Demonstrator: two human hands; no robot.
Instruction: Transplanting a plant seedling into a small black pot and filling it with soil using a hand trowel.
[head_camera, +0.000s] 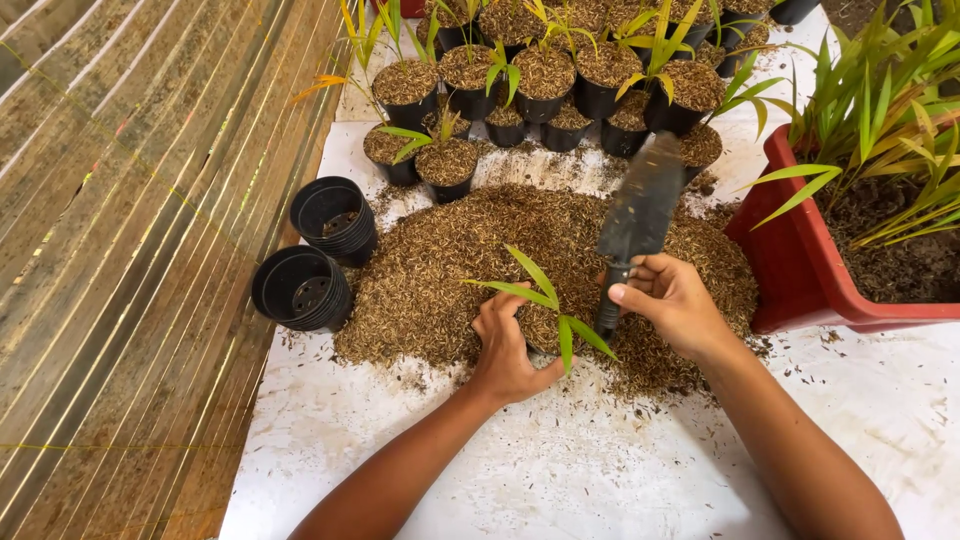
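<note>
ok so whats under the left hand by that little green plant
The left hand presses on the brown husk pile around a green seedling. A dark pot edge seems to peek out beside it; the hand and husk hide the rest, roots included.

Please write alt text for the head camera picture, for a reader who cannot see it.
A left hand steadies a small green seedling at a pile of brown husks, while the right hand holds a dark trowel. Empty black pots sit left, filled pots behind, and a red planter right.
</note>
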